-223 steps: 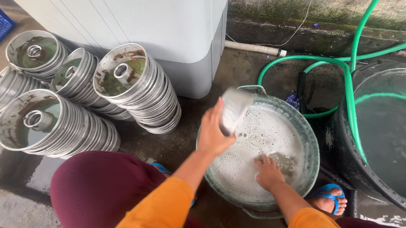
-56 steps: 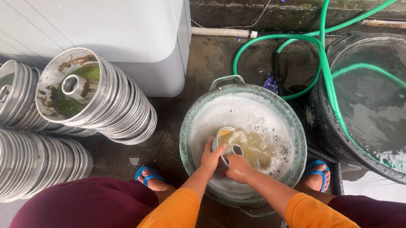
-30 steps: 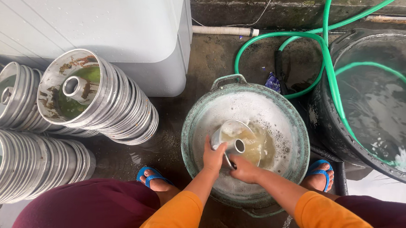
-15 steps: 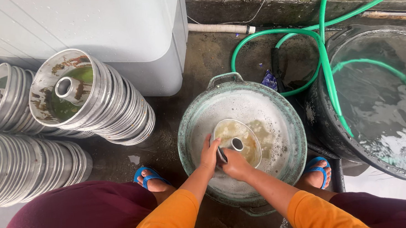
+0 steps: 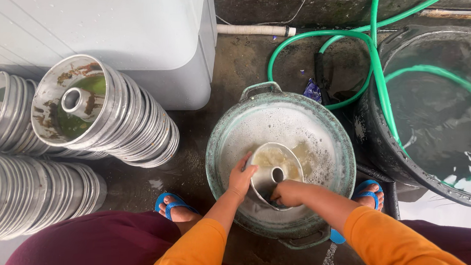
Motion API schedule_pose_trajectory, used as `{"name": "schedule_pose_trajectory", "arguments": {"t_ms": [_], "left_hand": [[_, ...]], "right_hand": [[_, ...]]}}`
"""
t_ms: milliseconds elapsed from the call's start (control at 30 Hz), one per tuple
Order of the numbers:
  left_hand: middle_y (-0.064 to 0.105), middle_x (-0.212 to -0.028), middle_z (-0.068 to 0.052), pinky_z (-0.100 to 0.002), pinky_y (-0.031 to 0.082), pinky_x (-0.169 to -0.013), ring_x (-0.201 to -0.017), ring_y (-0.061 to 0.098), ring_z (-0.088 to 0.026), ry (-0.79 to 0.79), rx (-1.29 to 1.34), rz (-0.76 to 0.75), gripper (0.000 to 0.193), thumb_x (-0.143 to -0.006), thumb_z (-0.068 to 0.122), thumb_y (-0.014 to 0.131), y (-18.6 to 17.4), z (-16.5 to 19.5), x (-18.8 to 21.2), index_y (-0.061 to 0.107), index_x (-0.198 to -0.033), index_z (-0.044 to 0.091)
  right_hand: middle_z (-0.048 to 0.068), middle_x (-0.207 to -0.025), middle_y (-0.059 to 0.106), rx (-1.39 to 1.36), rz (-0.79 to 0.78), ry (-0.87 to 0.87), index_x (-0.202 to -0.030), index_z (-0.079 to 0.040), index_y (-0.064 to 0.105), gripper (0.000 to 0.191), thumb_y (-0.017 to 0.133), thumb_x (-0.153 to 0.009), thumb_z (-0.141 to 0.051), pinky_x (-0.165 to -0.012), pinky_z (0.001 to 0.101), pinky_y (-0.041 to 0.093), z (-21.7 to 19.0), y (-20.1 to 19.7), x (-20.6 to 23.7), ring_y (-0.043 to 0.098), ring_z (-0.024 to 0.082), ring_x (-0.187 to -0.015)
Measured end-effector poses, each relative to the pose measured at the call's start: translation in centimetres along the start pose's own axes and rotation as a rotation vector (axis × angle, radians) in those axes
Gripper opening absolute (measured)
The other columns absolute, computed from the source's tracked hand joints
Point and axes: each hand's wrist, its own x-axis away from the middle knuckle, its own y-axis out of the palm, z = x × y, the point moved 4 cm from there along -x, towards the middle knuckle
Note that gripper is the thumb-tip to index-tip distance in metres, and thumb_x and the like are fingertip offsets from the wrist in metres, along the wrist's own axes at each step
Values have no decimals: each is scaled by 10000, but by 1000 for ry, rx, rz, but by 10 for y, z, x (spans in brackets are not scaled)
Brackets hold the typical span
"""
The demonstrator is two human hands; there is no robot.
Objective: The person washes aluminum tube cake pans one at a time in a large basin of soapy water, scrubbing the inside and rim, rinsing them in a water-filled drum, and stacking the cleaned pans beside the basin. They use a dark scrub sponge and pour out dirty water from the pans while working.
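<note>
A metal ring-shaped cake tin [image 5: 281, 166] with a centre tube lies tilted in a round green basin [image 5: 340, 153] of soapy water. My left hand [image 5: 241, 178] grips the tin's left rim. My right hand [image 5: 287, 193] is closed over a dark scrubbing pad, pressed against the inside of the tin near its tube. Both sleeves are orange.
Stacks of dirty metal ring tins [image 5: 103, 119] lie on their sides at left, in front of a white appliance [image 5: 107, 31]. A green hose [image 5: 373, 59] runs into a large black tub of water [image 5: 437, 109] at right. My feet in blue sandals [image 5: 173, 205] flank the basin on the wet floor.
The tin has turned and tilted in the basin while my right hand keeps rubbing inside it. My left hand stays on the rim. The view has shifted slightly.
</note>
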Motion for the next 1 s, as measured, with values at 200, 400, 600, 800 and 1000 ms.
{"name": "schedule_pose_trajectory", "arguments": {"t_ms": [200,400,600,800,1000], "left_hand": [[720,-1231,-122,-319,526,-915,-1044,668,-199,-42,-135,-58,705,-770,222,698,-9,-4,-9,595,-1467,180],[673,-1343,-83,-299,473,-1013,-1159,644,-168,-54,-151,-160,705,-798,217,693,-12,-7,-18,568,-1491,210],[723,-1275,-120,-341,538,-966,-1091,686,-237,139,-289,-42,730,-743,202,727,-9,-6,-16,589,-1460,200],[706,-1326,-139,-345,511,-1029,-1213,685,-237,342,-429,91,726,-719,253,787,-6,2,-4,611,-1419,173],[725,-1284,-147,-343,538,-1000,-1164,712,-240,303,-424,174,729,-717,257,775,-17,8,1,607,-1424,204]], "right_hand": [[110,-1212,704,561,173,167,-1145,-96,770,299,591,-925,-193,-1106,456,398,9,-7,-3,619,322,-1217],[43,-1403,581,953,284,-16,-1225,-144,725,402,639,-856,-278,-1229,539,-13,4,-32,-6,396,269,-1428],[133,-1394,580,336,191,165,-1327,-148,651,436,640,-895,-208,-1177,452,290,-20,-11,-3,514,300,-1316],[195,-1052,747,-964,412,47,-1188,6,613,306,602,-888,-50,-851,380,564,-52,-6,-9,711,253,-947],[100,-1046,743,-966,515,-75,-1215,-75,666,341,611,-879,-51,-881,341,544,-65,-11,-6,703,189,-961]]}}
